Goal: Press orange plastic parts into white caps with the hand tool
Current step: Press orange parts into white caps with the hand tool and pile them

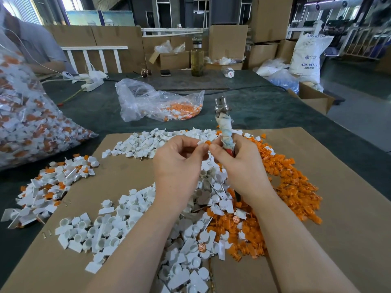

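On green table (275, 106), cardboard sheet (317, 218), warehouse boxes (228, 41)

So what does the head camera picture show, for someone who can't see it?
Two hands meet above piles of plastic parts: the left hand pinches a white cap with an orange part, the right hand grips a cloth-wrapped tool. Cardboard lies underneath.

Single head-mounted wide-angle view, looking forward and steeply down from close above the work. Both bare forearms enter from the bottom edge and meet just above frame centre, very near the lens. The flat brown cardboard sheet (131, 187) fills the lower half; the dark green table covering (264, 106) crosses the middle. Stacked brown cardboard boxes (228, 41) and the hall recede along the top, with lines bowed at the edges.
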The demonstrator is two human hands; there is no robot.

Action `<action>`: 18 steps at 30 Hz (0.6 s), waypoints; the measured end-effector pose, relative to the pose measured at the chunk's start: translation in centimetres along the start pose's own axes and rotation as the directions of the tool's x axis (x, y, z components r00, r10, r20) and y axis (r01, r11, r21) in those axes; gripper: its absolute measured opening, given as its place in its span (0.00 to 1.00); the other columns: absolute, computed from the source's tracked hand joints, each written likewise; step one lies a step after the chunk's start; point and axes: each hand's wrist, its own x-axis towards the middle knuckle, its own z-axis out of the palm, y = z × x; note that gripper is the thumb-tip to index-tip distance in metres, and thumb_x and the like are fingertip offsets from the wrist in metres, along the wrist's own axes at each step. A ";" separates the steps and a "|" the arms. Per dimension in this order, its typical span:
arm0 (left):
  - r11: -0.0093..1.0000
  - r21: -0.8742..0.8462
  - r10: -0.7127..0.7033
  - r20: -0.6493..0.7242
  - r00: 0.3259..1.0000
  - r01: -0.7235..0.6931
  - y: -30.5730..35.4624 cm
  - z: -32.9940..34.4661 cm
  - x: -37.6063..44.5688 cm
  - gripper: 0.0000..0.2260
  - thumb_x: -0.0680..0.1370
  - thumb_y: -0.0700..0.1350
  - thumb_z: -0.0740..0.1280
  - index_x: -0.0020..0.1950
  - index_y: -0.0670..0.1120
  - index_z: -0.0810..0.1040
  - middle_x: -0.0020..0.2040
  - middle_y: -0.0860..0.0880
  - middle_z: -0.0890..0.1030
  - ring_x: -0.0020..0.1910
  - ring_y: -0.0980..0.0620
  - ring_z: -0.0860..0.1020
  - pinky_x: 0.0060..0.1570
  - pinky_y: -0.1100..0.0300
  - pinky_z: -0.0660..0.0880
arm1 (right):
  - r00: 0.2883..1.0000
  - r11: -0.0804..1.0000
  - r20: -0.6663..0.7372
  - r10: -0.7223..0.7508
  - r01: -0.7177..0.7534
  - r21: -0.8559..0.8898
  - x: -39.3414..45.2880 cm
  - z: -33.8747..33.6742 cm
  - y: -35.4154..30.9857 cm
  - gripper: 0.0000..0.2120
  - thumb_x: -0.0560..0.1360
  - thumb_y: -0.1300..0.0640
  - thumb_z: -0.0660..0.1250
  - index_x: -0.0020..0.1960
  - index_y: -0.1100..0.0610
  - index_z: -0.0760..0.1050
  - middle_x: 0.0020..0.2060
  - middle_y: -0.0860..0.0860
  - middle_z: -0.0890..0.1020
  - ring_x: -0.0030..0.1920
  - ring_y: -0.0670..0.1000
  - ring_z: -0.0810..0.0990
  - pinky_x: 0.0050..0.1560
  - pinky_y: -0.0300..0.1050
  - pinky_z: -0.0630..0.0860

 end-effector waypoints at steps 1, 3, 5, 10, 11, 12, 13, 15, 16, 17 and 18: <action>0.999 -0.031 -0.017 0.003 1.000 0.017 0.0 -0.1 0.1 0.05 0.74 0.41 0.75 0.41 0.48 0.81 0.35 0.52 0.85 0.37 0.55 0.84 0.41 0.59 0.82 | 0.999 1.000 0.042 0.017 -0.018 0.025 0.0 -0.3 0.0 0.03 0.77 0.56 0.68 0.44 0.52 0.77 0.32 0.49 0.76 0.33 0.45 0.73 0.34 0.45 0.72; 0.991 -0.116 -0.067 -0.002 0.998 0.067 0.2 -0.3 0.5 0.04 0.74 0.39 0.74 0.42 0.45 0.81 0.34 0.50 0.85 0.35 0.55 0.84 0.37 0.65 0.80 | 0.990 0.997 0.130 0.056 -0.063 0.049 0.1 -1.2 0.2 0.02 0.77 0.57 0.68 0.45 0.52 0.77 0.34 0.50 0.75 0.31 0.42 0.70 0.34 0.38 0.68; 0.965 -0.232 -0.128 0.002 0.992 0.125 0.3 -0.6 0.8 0.03 0.75 0.36 0.73 0.43 0.43 0.81 0.33 0.50 0.84 0.33 0.55 0.84 0.36 0.67 0.79 | 0.972 0.994 0.210 0.103 -0.109 0.019 0.1 -2.1 0.4 0.01 0.76 0.58 0.69 0.46 0.52 0.78 0.35 0.49 0.75 0.30 0.40 0.71 0.35 0.36 0.67; 0.936 -0.323 -0.137 0.028 0.990 0.139 0.3 -1.2 1.2 0.03 0.76 0.34 0.71 0.44 0.40 0.80 0.31 0.51 0.83 0.31 0.56 0.82 0.39 0.64 0.81 | 0.901 0.985 0.404 0.160 -0.118 -0.127 0.0 -2.7 0.2 0.12 0.72 0.50 0.71 0.51 0.55 0.78 0.44 0.55 0.82 0.43 0.53 0.80 0.48 0.54 0.76; 0.935 -0.328 -0.137 0.028 0.990 0.139 0.2 -1.3 1.3 0.02 0.75 0.34 0.71 0.45 0.40 0.80 0.31 0.52 0.82 0.31 0.56 0.82 0.40 0.64 0.81 | 0.890 0.983 0.425 0.165 -0.114 -0.143 0.0 -2.7 0.1 0.13 0.71 0.50 0.70 0.51 0.56 0.78 0.45 0.55 0.82 0.45 0.54 0.80 0.51 0.56 0.76; 0.932 -0.333 -0.140 0.027 0.990 0.141 0.2 -1.3 1.3 0.02 0.75 0.35 0.71 0.45 0.39 0.80 0.31 0.52 0.82 0.31 0.56 0.82 0.40 0.63 0.81 | 0.881 0.983 0.442 0.167 -0.113 -0.146 0.0 -2.7 0.0 0.12 0.72 0.51 0.71 0.51 0.56 0.78 0.45 0.55 0.82 0.45 0.55 0.80 0.53 0.58 0.76; 0.931 -0.337 -0.141 0.028 0.990 0.142 0.2 -1.3 1.4 0.02 0.75 0.35 0.71 0.46 0.39 0.80 0.31 0.52 0.82 0.31 0.56 0.82 0.41 0.63 0.81 | 0.874 0.983 0.456 0.167 -0.114 -0.143 0.0 -2.7 0.0 0.10 0.73 0.54 0.71 0.52 0.56 0.78 0.45 0.55 0.81 0.46 0.56 0.80 0.54 0.61 0.75; 0.934 -0.330 -0.136 0.033 0.990 0.139 0.2 -1.3 1.5 0.01 0.76 0.35 0.71 0.45 0.40 0.80 0.31 0.52 0.82 0.31 0.57 0.82 0.41 0.63 0.82 | 0.865 0.984 0.472 0.168 -0.120 -0.132 -0.1 -2.8 0.0 0.09 0.74 0.55 0.71 0.52 0.57 0.78 0.47 0.58 0.81 0.48 0.59 0.80 0.56 0.64 0.75; 0.936 -0.325 -0.133 0.036 0.990 0.137 0.2 -1.3 1.5 0.02 0.76 0.35 0.71 0.45 0.40 0.80 0.30 0.52 0.82 0.31 0.57 0.82 0.41 0.63 0.82 | 0.863 0.984 0.476 0.169 -0.121 -0.130 -0.1 -2.8 0.0 0.11 0.73 0.54 0.71 0.52 0.57 0.78 0.47 0.58 0.81 0.49 0.60 0.80 0.55 0.64 0.75; 0.936 -0.323 -0.131 0.040 0.991 0.137 0.2 -1.3 1.5 0.02 0.76 0.35 0.71 0.45 0.40 0.80 0.30 0.53 0.82 0.31 0.57 0.82 0.41 0.63 0.82 | 0.860 0.984 0.481 0.167 -0.117 -0.133 -0.2 -2.7 -0.1 0.14 0.70 0.52 0.70 0.52 0.58 0.78 0.47 0.59 0.81 0.49 0.61 0.79 0.55 0.64 0.75; 0.937 -0.321 -0.131 0.045 0.990 0.138 0.1 -1.4 1.5 0.02 0.76 0.35 0.71 0.45 0.40 0.80 0.30 0.53 0.82 0.31 0.57 0.82 0.41 0.63 0.82 | 0.858 0.985 0.487 0.163 -0.108 -0.138 -0.2 -2.6 -0.2 0.16 0.69 0.50 0.69 0.52 0.58 0.77 0.45 0.58 0.81 0.47 0.60 0.79 0.54 0.63 0.74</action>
